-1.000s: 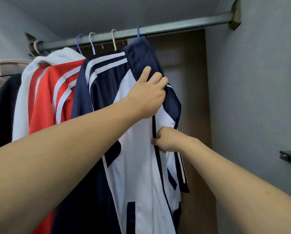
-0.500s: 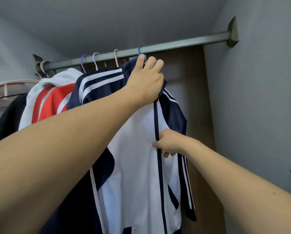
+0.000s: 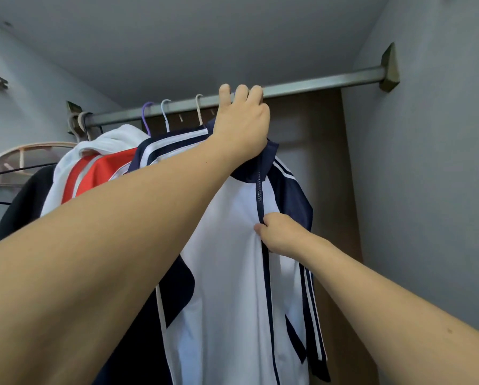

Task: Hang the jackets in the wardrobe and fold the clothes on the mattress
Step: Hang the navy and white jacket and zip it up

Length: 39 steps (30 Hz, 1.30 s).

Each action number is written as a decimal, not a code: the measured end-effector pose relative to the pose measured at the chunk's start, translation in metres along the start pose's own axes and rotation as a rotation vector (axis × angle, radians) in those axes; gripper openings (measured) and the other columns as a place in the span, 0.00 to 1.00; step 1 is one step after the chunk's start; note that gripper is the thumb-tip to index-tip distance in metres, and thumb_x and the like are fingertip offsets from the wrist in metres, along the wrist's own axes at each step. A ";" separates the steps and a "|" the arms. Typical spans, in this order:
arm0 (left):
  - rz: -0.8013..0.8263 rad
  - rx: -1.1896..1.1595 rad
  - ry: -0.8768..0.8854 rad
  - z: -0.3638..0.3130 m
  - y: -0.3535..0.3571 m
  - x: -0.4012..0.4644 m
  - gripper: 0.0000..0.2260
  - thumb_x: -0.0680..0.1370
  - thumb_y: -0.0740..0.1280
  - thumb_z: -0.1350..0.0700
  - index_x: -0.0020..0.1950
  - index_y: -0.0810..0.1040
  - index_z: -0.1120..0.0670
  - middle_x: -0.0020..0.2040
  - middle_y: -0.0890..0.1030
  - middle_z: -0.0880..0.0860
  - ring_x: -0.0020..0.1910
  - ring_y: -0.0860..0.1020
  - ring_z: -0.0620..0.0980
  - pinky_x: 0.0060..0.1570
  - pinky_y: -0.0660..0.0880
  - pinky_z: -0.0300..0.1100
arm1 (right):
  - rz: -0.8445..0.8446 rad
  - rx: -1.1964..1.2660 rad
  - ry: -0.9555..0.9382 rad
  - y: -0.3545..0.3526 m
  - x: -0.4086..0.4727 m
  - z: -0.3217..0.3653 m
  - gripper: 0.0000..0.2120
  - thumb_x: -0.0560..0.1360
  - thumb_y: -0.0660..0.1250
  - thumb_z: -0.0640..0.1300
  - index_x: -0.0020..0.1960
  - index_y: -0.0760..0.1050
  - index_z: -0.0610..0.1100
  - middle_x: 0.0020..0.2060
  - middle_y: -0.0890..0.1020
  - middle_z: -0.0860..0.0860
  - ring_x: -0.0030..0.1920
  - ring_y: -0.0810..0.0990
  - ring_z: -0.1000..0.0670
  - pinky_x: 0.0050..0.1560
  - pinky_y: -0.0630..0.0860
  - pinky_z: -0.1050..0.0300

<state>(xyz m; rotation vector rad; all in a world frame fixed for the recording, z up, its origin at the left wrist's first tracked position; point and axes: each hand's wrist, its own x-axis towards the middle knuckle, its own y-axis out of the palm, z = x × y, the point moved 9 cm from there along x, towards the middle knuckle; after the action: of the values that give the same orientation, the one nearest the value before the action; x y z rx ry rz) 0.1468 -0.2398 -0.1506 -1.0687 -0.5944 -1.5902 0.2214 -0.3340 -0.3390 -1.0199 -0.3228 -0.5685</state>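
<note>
- Head view: my left arm reached up and across the frame, and my left hand (image 3: 242, 127) sat at the collar of the white and navy jacket (image 3: 232, 273), fingers (image 3: 241, 93) curled up in front of the wardrobe rail (image 3: 316, 83). Its grip was closed around the top of the jacket; the hanger hook under it was hidden.
- My right arm came in from the lower right, bent slightly, and my right hand (image 3: 281, 234) was lower, at chest height on the jacket. Its grip was pinching the dark zipper strip (image 3: 260, 195), thumb and forefinger pressed together on it.
- The jacket hung in the wardrobe just below the rail, front facing me, zipped below my right hand and open at the collar.
- To its left hung another navy jacket (image 3: 160, 145), a red and white jacket (image 3: 94, 170) and a black garment (image 3: 24, 207), packed close, with hanger hooks (image 3: 164, 112) over the rail.
</note>
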 end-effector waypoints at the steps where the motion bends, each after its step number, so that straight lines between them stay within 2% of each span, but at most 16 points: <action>1: 0.001 -0.005 0.010 -0.002 0.001 -0.002 0.11 0.76 0.62 0.57 0.56 0.77 0.58 0.59 0.71 0.57 0.60 0.68 0.60 0.68 0.58 0.59 | 0.010 0.023 0.002 0.003 -0.001 -0.003 0.14 0.81 0.56 0.48 0.38 0.66 0.44 0.36 0.73 0.50 0.34 0.70 0.50 0.33 0.67 0.56; 3: -0.007 -0.009 0.009 -0.004 0.001 -0.008 0.11 0.77 0.60 0.57 0.57 0.76 0.58 0.59 0.72 0.57 0.60 0.68 0.60 0.67 0.58 0.57 | 0.026 0.086 0.011 0.008 -0.005 -0.010 0.13 0.80 0.57 0.51 0.40 0.68 0.46 0.37 0.73 0.52 0.34 0.70 0.51 0.33 0.67 0.57; 4: -0.017 -0.016 0.001 -0.004 -0.001 -0.011 0.11 0.78 0.60 0.56 0.58 0.75 0.58 0.60 0.72 0.57 0.60 0.69 0.60 0.66 0.59 0.56 | 0.032 0.111 0.013 0.009 -0.007 -0.014 0.12 0.79 0.57 0.53 0.44 0.70 0.46 0.41 0.75 0.53 0.37 0.72 0.51 0.35 0.67 0.57; 5: -0.039 -0.029 0.001 -0.005 -0.003 -0.017 0.12 0.78 0.59 0.55 0.59 0.74 0.57 0.61 0.72 0.57 0.61 0.69 0.59 0.66 0.59 0.55 | 0.032 0.133 0.013 0.007 -0.009 -0.018 0.14 0.79 0.58 0.56 0.53 0.73 0.46 0.47 0.77 0.53 0.42 0.75 0.51 0.39 0.68 0.57; 7: -0.122 -0.058 0.052 -0.015 -0.011 -0.032 0.15 0.78 0.57 0.52 0.62 0.72 0.56 0.65 0.72 0.55 0.63 0.69 0.59 0.66 0.60 0.54 | -0.022 0.140 0.010 -0.003 -0.010 -0.026 0.23 0.79 0.60 0.57 0.70 0.68 0.46 0.62 0.75 0.51 0.58 0.75 0.49 0.49 0.67 0.57; 9: -0.206 -0.102 0.153 -0.030 -0.016 -0.056 0.19 0.78 0.56 0.51 0.66 0.71 0.56 0.70 0.71 0.55 0.66 0.69 0.60 0.68 0.61 0.54 | -0.124 0.091 -0.011 -0.019 -0.011 -0.032 0.28 0.79 0.61 0.56 0.74 0.63 0.45 0.70 0.71 0.48 0.66 0.73 0.46 0.54 0.65 0.58; 11: -0.190 -0.105 0.236 -0.043 -0.008 -0.079 0.21 0.79 0.56 0.51 0.70 0.70 0.57 0.73 0.69 0.56 0.71 0.66 0.60 0.71 0.59 0.56 | -0.215 0.058 -0.042 -0.032 -0.014 -0.036 0.28 0.79 0.62 0.54 0.75 0.62 0.45 0.71 0.70 0.47 0.68 0.72 0.45 0.56 0.67 0.57; 14: -0.045 -0.064 0.266 -0.055 0.023 -0.107 0.25 0.79 0.55 0.49 0.75 0.67 0.57 0.78 0.63 0.57 0.77 0.59 0.60 0.75 0.52 0.58 | -0.282 0.016 -0.082 -0.038 -0.024 -0.041 0.29 0.77 0.64 0.51 0.76 0.61 0.44 0.72 0.69 0.46 0.69 0.70 0.44 0.64 0.70 0.50; 16: -0.010 -0.057 0.264 -0.058 0.037 -0.118 0.26 0.80 0.56 0.49 0.76 0.65 0.57 0.79 0.60 0.57 0.78 0.56 0.60 0.76 0.49 0.60 | -0.313 -0.038 -0.097 -0.040 -0.029 -0.044 0.31 0.77 0.66 0.50 0.76 0.60 0.44 0.72 0.69 0.46 0.70 0.69 0.43 0.67 0.70 0.45; 19: 0.004 -0.047 0.255 -0.057 0.046 -0.118 0.27 0.80 0.56 0.48 0.77 0.64 0.57 0.80 0.58 0.57 0.79 0.54 0.61 0.77 0.45 0.60 | -0.333 -0.086 -0.109 -0.047 -0.029 -0.044 0.31 0.76 0.67 0.49 0.75 0.61 0.44 0.70 0.70 0.46 0.69 0.69 0.44 0.68 0.70 0.44; 23: 0.108 -0.012 0.327 -0.049 0.061 -0.073 0.28 0.81 0.49 0.44 0.79 0.61 0.56 0.81 0.54 0.57 0.80 0.50 0.61 0.76 0.42 0.60 | -0.274 -0.145 -0.089 -0.075 -0.008 -0.026 0.27 0.75 0.68 0.48 0.71 0.65 0.43 0.66 0.73 0.45 0.66 0.70 0.44 0.67 0.69 0.49; 26: 0.213 -0.053 0.377 -0.024 0.068 -0.005 0.28 0.82 0.47 0.43 0.78 0.61 0.56 0.81 0.55 0.57 0.79 0.49 0.61 0.77 0.41 0.59 | -0.244 -0.212 -0.034 -0.121 0.022 -0.002 0.28 0.75 0.68 0.46 0.72 0.65 0.41 0.68 0.72 0.43 0.69 0.68 0.42 0.69 0.64 0.51; 29: 0.307 -0.185 0.301 -0.005 0.055 0.037 0.27 0.82 0.52 0.44 0.76 0.64 0.58 0.78 0.62 0.60 0.77 0.56 0.63 0.76 0.45 0.60 | -0.147 -0.204 0.080 -0.160 0.036 0.016 0.32 0.76 0.68 0.46 0.75 0.61 0.39 0.72 0.67 0.41 0.73 0.63 0.42 0.72 0.59 0.53; 31: 0.386 -0.285 0.254 0.000 0.042 0.045 0.27 0.82 0.53 0.45 0.76 0.64 0.59 0.77 0.62 0.61 0.77 0.57 0.63 0.76 0.47 0.60 | -0.047 -0.176 0.182 -0.180 0.036 0.029 0.35 0.75 0.68 0.47 0.77 0.58 0.40 0.74 0.64 0.42 0.75 0.61 0.43 0.74 0.58 0.54; 34: 0.511 -0.436 0.167 0.018 0.013 0.056 0.27 0.81 0.55 0.44 0.76 0.63 0.58 0.78 0.61 0.59 0.77 0.56 0.60 0.77 0.48 0.57 | 0.085 -0.154 0.301 -0.219 0.028 0.059 0.36 0.75 0.69 0.47 0.78 0.57 0.41 0.75 0.65 0.42 0.75 0.63 0.43 0.73 0.61 0.53; 39: 0.626 -0.523 0.062 0.072 -0.038 0.105 0.27 0.81 0.55 0.43 0.77 0.61 0.56 0.77 0.62 0.57 0.75 0.59 0.59 0.75 0.52 0.55 | 0.159 -0.134 0.406 -0.307 0.022 0.124 0.35 0.75 0.67 0.47 0.78 0.57 0.43 0.75 0.64 0.44 0.74 0.63 0.43 0.71 0.64 0.52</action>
<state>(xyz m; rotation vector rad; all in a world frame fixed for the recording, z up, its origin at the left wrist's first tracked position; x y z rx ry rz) 0.1332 -0.2217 -0.0194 -1.4079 0.2184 -1.2256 0.0609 -0.3553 -0.0495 -1.0212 0.1558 -0.6431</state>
